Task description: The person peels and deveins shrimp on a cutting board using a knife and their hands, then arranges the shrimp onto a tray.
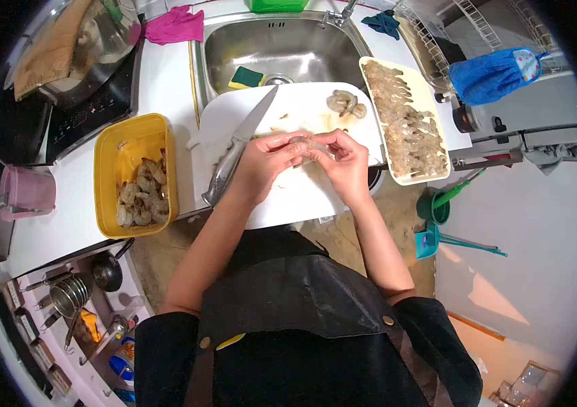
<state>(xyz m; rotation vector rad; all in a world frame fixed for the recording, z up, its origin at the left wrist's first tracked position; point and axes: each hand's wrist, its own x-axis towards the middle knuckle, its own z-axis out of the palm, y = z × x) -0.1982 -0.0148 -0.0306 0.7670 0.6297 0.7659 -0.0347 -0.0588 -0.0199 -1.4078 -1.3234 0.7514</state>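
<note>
Between my two hands, over the white cutting board [295,203], is a grey shrimp [307,144]. My left hand [264,161] pinches one end, and my right hand [344,161] has its fingers closed on the other. A large knife [237,146] lies on the board beside my left hand, blade toward the sink. Peeled-looking shrimp [346,103] rest at the board's upper right. Several more shrimp [142,197] are in a yellow container [102,176] on the left. Rows of flattened shrimp [404,112] fill a cream tray [443,178] on the right.
Behind the board is a steel sink [288,51] with a green and yellow sponge [247,78]. A pink cloth [174,26] lies left of it, near a thin stick [194,85]. A pink cup [28,192] stands far left; a blue towel [495,76] hangs right.
</note>
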